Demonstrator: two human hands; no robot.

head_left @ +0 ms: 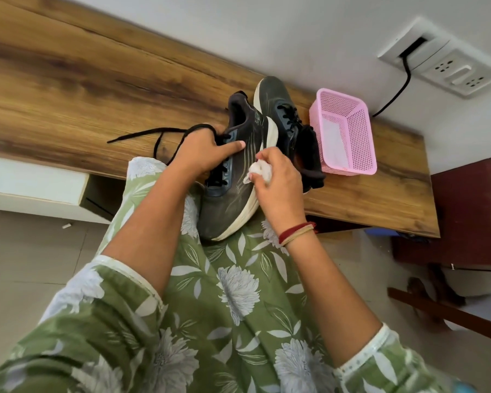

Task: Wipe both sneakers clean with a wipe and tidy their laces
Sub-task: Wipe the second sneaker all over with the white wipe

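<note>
Sneaker [233, 199] lies tilted across the table [68, 95] edge and the lap, toe toward 6 o'clock, its loose lace [153, 131] trailing to 9 o'clock. Left hand [201, 154], forearm angled up from 7 o'clock, grips it over the eyelets, thumb stretched along the side; right hand [278, 182], forearm from 5 o'clock, pinches a crumpled wipe [260, 171] against its upper. Second sneaker [281, 109] sits on the table at 1 o'clock, just beside a basket [352, 131].

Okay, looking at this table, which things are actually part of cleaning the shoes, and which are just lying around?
Part of the job:
held sneaker, gripped by the left hand
wipe, pinched in the right hand
loose lace
second sneaker, on the table

Just lying about:
pink basket, something white inside
wall socket
black cable
</note>
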